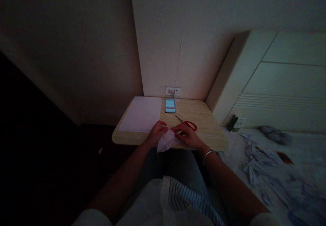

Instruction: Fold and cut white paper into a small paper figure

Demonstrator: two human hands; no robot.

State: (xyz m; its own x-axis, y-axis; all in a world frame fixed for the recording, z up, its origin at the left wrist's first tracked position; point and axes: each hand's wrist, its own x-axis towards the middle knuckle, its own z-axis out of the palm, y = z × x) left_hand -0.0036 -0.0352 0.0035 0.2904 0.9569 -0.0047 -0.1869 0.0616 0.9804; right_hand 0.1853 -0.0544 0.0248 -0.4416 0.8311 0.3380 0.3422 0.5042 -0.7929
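Note:
Both hands meet at the near edge of a small wooden table [203,117]. My left hand [156,133] and my right hand [187,135] each pinch a side of a small folded white paper [166,140], which hangs partly over the table's edge. A thin bracelet circles my right wrist. Just behind my right hand lie red-handled scissors [187,123].
A stack of white paper sheets [142,114] lies on the table's left half. A phone [169,105] with a lit screen rests near the wall socket [172,91]. To the right, a bed [280,171] carries several scattered folded papers. The room is dim.

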